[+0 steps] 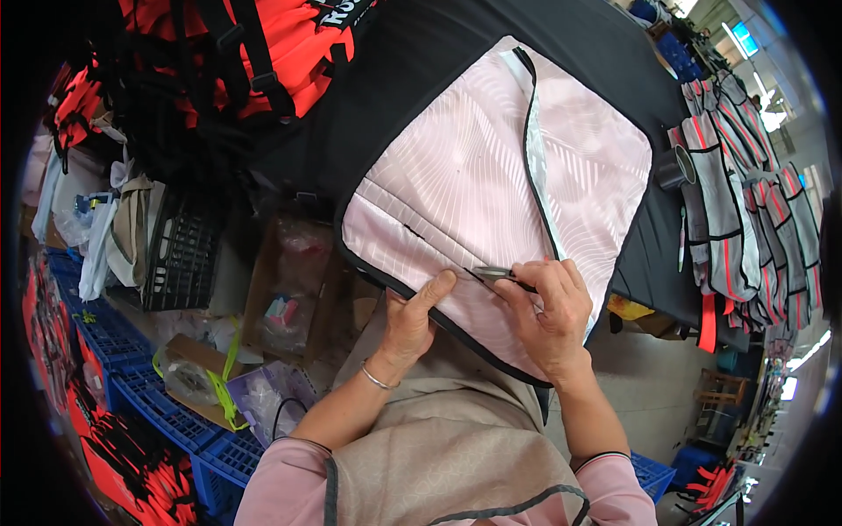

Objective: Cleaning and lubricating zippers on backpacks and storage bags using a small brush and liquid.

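A pale pink patterned fabric panel (438, 167), edged in black binding, lies in front of me with its near side over my lap. A loose strip (536, 158) with a black edge runs across its upper right part. My left hand (412, 326) grips the near left edge, its thumb on top and its fingers underneath, out of sight. Closed around small metal thread snips (493, 273), my right hand (554, 314) rests over the near part of the panel. The snips' tips point left, close to a seam and to my left thumb.
Black cloth (399, 74) covers the work surface under the panel. Red bags with black straps (303, 66) are piled at the far left. Blue crates (167, 399), a black crate (181, 263) and cardboard boxes stand at left. Grey striped pieces (724, 210) lie at right, beside a metal cylinder (674, 167).
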Motion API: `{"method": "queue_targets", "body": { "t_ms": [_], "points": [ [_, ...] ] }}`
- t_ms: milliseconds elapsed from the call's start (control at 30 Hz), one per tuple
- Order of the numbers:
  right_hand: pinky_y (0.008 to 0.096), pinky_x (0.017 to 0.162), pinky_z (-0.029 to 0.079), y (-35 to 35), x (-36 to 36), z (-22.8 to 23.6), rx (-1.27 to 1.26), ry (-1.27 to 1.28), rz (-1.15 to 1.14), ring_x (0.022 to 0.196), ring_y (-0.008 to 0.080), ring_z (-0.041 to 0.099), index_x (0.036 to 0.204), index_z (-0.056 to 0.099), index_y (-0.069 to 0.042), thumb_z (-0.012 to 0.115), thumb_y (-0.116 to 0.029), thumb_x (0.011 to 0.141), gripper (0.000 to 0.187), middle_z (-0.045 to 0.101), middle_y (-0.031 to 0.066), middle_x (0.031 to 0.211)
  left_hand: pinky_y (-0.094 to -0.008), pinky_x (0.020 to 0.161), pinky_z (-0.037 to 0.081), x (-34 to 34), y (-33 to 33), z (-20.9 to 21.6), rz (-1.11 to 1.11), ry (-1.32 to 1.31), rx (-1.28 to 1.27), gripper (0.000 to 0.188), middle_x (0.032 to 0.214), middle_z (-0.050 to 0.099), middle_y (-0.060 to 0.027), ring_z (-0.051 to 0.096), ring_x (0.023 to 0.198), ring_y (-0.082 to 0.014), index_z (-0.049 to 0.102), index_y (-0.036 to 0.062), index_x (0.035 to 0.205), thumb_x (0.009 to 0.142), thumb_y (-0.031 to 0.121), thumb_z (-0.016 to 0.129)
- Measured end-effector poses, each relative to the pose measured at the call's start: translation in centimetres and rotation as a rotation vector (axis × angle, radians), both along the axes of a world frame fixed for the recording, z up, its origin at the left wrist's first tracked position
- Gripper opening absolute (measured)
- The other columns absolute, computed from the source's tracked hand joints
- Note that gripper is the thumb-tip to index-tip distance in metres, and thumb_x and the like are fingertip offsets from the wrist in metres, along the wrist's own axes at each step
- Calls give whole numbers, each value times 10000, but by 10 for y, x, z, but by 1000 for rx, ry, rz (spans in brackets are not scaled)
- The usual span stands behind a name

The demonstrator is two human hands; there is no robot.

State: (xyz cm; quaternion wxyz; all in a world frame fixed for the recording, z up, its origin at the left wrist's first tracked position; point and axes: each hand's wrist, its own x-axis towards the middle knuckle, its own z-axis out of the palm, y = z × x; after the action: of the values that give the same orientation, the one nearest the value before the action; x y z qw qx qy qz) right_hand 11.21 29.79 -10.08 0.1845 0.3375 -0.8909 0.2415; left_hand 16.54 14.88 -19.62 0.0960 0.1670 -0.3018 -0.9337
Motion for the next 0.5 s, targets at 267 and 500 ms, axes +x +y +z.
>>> {"method": "queue_targets", "body": {
  "t_ms": [267, 500],
  "points": [
    [287, 734, 490, -3, -25, -40, -420, -474, -173, 696, 176, 574, 968, 617, -13, 721, -115, 857, 182, 624, 65, 792, -289, 928, 461, -7, -5, -3, 65, -22, -4, 484, 1190, 601, -34, 563, 1072, -139, 553, 18, 1262, 826, 67, 758],
    [216, 734, 446, -8, -35, -72, -762, -703, -190, 794, 69, 513, 1038, 588, -8, 658, -116, 929, 168, 592, 3, 880, -304, 925, 442, 39, 53, -12, -191, -229, -297, 521, 1212, 576, -72, 546, 1071, -149, 526, -32, 1261, 858, 207, 753]
  ]
}}
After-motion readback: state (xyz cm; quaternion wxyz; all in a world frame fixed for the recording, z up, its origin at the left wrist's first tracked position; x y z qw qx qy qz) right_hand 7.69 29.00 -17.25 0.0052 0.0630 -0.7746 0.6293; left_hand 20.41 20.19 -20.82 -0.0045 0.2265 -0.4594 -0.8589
